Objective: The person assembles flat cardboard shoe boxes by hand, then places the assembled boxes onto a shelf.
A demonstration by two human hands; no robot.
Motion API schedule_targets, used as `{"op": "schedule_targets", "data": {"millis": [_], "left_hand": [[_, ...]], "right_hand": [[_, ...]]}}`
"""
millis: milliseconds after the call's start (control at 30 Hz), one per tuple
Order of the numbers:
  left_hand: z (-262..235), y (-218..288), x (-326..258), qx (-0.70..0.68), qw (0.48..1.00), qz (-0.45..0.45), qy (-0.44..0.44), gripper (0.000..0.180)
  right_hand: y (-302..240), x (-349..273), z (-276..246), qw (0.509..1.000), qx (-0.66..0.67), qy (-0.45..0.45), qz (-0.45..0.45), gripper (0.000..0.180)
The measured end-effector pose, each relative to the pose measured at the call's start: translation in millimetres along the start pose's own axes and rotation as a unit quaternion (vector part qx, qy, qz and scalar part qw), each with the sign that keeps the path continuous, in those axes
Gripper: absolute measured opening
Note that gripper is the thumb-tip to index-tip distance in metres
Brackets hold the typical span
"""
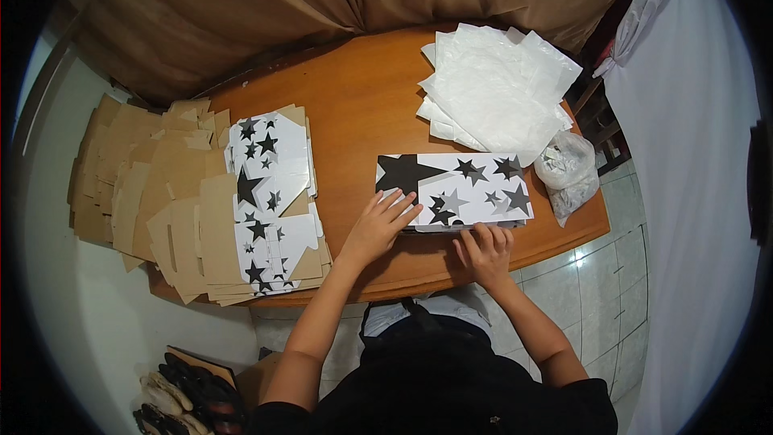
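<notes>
A white cardboard box (483,185) printed with black and grey stars lies near the front edge of the wooden table, its lid down. Flat on the lid's front left part rests my left hand (378,225), fingers spread. At the box's front edge, right of the middle, my right hand (487,254) has its bent fingers on the lid's rim and its thumb lower against the front side. The box's front face is mostly hidden from above.
To the left, flat brown cardboard blanks (173,209) lie in overlapping piles, with star-printed white blanks (274,169) on top. White plastic bags (503,84) are stacked at the back right, beside a clear bag (566,173) of small contents. A brown curtain (266,16) hangs behind the table (354,89).
</notes>
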State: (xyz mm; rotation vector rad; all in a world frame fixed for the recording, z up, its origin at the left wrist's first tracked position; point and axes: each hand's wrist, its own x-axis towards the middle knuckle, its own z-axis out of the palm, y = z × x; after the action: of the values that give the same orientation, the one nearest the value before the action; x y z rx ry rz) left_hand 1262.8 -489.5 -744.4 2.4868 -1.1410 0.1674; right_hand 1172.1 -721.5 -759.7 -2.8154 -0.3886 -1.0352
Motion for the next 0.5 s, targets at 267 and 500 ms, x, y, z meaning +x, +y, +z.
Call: {"op": "schedule_targets", "data": {"millis": [267, 500], "left_hand": [[1, -1, 0, 0.015, 1.000, 0.002, 0.000, 0.052], [6, -5, -5, 0.031, 0.999, 0.002, 0.009, 0.052]], "right_hand": [[11, -35, 21, 0.997, -0.010, 0.007, -0.079, 0.020], [19, -3, -2, 0.996, 0.088, -0.004, -0.031, 0.028]]}}
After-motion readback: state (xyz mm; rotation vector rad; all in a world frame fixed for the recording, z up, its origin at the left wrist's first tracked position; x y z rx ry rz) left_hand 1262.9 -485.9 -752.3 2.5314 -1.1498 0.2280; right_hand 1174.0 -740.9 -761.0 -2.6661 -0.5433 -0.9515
